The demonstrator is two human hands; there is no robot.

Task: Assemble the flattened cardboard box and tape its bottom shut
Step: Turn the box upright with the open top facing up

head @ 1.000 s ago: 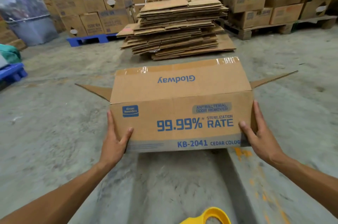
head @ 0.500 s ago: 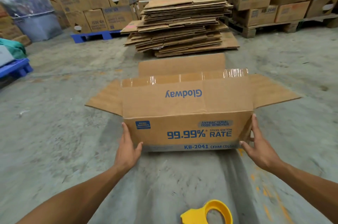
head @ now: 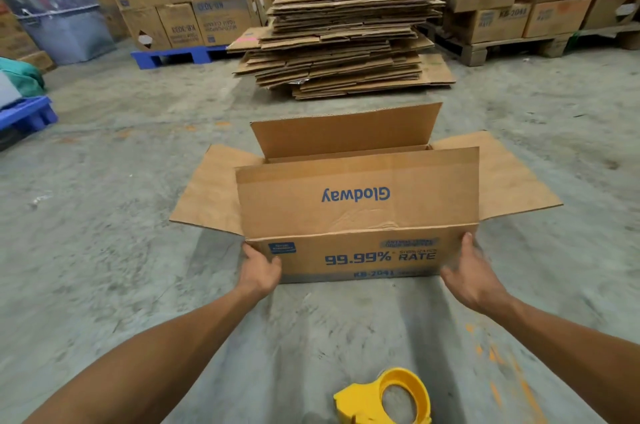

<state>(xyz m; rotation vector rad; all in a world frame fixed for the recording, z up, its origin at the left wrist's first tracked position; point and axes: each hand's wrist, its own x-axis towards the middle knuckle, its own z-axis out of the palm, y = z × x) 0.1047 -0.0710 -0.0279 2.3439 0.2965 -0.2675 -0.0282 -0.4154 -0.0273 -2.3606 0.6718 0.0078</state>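
Now upright on the grey concrete floor (head: 104, 250), the brown printed cardboard box (head: 356, 250) is seen with its open end turned to the ceiling and all four flaps spread; a second ago the taped seam was on top, half a second ago the box was caught mid-roll, and that glossy tape has since passed out of sight underneath. The near long flap (head: 356, 195), printed with an upside-down blue brand name, is stood up toward the camera, the far flap (head: 346, 129) is raised behind it, and the two short flaps are splayed to either side. The box's lower near corners are flanked by two bare hands: the left hand (head: 259, 271) is closed around the left corner, thumb on the printed face, while the right hand (head: 471, 274) is blurred and spread flat beside the right corner, and whether it touches the card cannot be told. By this showing the bottom is judged already sealed and the task all but done. A yellow plastic tape dispenser (head: 384, 399) is left on the floor close to the camera, well apart from the box. Beyond the box, a tall stack of flattened cardboard sheets (head: 346, 39) is piled.
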